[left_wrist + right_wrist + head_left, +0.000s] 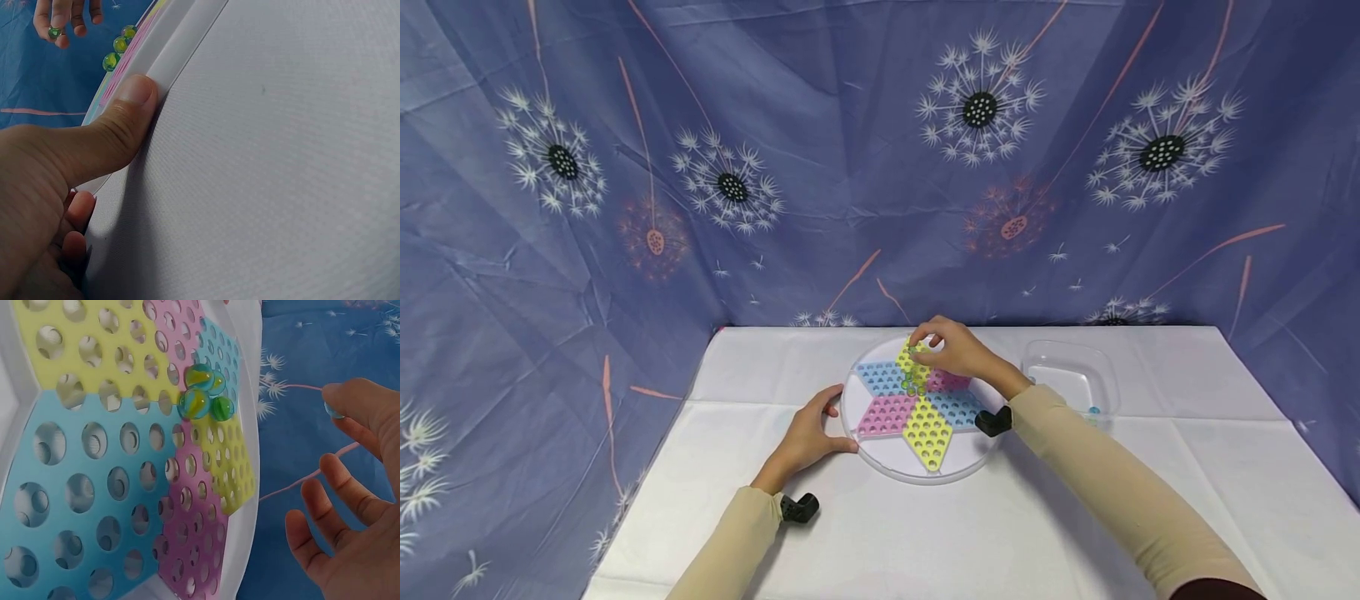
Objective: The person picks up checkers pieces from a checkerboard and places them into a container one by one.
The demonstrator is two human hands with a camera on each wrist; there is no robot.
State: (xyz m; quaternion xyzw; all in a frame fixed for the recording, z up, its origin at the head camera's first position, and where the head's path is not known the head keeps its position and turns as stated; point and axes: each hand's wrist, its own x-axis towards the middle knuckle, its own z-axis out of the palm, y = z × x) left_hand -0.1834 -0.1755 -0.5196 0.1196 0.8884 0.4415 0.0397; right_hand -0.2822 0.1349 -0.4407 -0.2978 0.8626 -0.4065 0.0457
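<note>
A round white Chinese checkers board point(880, 458) carries a star of yellow, pink and blue points with holes. Thumb and fingers of my left hand point(805, 435) hold its left rim; in the left wrist view the thumb point(119, 125) lies against the rim. Between thumb and index finger my right hand point(951, 348) pinches a green glass marble point(55, 31), raised over the far yellow point. The other right fingers are spread and loosely bent. Several green-and-yellow marbles point(195, 404) sit in holes where the far yellow point meets the middle.
To the right of the board, partly behind the right forearm, stands a clear plastic tub point(1067, 350) with a blue marble point(1093, 410) near its front. A white cloth point(940, 542) covers the table. Behind hangs a blue dandelion-print curtain point(850, 167).
</note>
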